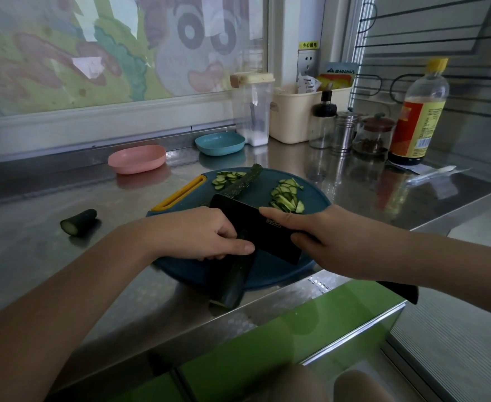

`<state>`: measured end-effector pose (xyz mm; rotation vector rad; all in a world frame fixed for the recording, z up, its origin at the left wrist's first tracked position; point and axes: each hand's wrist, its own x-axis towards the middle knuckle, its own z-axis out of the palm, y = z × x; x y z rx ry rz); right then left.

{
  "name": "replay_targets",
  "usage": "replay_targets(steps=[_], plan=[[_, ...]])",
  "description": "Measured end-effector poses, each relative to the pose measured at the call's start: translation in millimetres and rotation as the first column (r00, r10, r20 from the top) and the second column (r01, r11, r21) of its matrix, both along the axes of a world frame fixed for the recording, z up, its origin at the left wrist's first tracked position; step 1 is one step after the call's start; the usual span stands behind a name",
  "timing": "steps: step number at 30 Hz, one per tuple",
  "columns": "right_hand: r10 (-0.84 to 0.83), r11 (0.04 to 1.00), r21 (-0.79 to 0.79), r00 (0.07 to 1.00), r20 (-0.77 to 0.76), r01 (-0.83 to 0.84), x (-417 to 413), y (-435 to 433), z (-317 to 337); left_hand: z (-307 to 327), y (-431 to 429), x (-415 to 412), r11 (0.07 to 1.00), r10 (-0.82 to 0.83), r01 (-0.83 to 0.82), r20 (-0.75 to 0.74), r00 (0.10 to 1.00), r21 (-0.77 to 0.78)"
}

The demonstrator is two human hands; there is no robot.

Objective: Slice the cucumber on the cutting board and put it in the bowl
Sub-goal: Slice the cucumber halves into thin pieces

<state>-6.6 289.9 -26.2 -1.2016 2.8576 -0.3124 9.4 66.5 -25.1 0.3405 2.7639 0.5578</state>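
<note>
A round blue cutting board (270,274) lies on the steel counter. My left hand (201,236) grips a dark green cucumber (232,280) whose near end sticks out over the board's front edge. My right hand (319,236) holds a black cleaver (256,227), forefinger along the blade's spine, with the blade set across the cucumber beside my left fingers. Farther back on the board lie a cucumber half (243,181) and two heaps of slices (227,178), (287,195). A pink bowl (137,158) and a blue bowl (219,143) stand behind the board.
A cut cucumber end (79,221) lies on the counter to the left. Back right stand a clear canister (253,108), a cream bin (299,111), spice jars (345,132) and a sauce bottle (418,114). The counter's front edge runs just below the board.
</note>
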Motion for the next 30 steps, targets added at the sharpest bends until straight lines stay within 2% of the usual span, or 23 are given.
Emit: replay_targets(steps=[5,7,11,14,30], plan=[[-0.029,0.998,0.054,0.998,-0.055,0.032,3,12,7,0,-1,1,1.000,-0.022,0.022,-0.005,1.000,0.005],[-0.065,0.997,0.037,0.998,0.002,0.065,1,19,9,1,-1,3,1.000,-0.030,0.030,0.011,0.999,0.008],[-0.094,0.983,-0.136,0.973,0.211,0.124,3,24,12,3,-3,4,0.999,-0.032,0.032,0.027,0.999,-0.002],[-0.064,0.974,-0.195,0.966,0.251,0.115,2,23,16,2,-3,3,1.000,-0.021,0.021,0.034,0.999,0.012],[-0.050,0.996,-0.062,0.957,0.285,0.070,0,14,25,2,-1,2,1.000,-0.023,0.023,0.037,0.999,0.004]])
